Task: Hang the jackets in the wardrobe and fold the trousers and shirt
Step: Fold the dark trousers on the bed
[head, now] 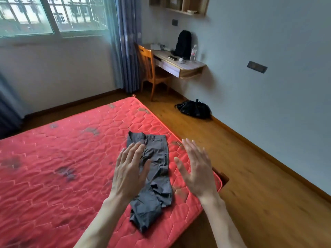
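Observation:
Grey trousers [157, 169] lie folded lengthwise near the right edge of a red quilted mattress [62, 158], their lower end bunched and wrinkled toward me. My left hand [129, 169] hovers flat over the trousers' left side, fingers straight, holding nothing. My right hand [195, 169] is held out flat above the mattress edge just right of the trousers, fingers straight and spread. Whether either hand touches the cloth I cannot tell. No jackets, shirt or wardrobe are in view.
Wooden floor [250, 176] runs along the bed's right side. A black bag [194, 109] lies by the wall. At the back stand a wooden chair [150, 68] and a wall desk [179, 66] with a black backpack [183, 44] and a bottle [193, 52]. Blue curtain [125, 42] hangs beside the window.

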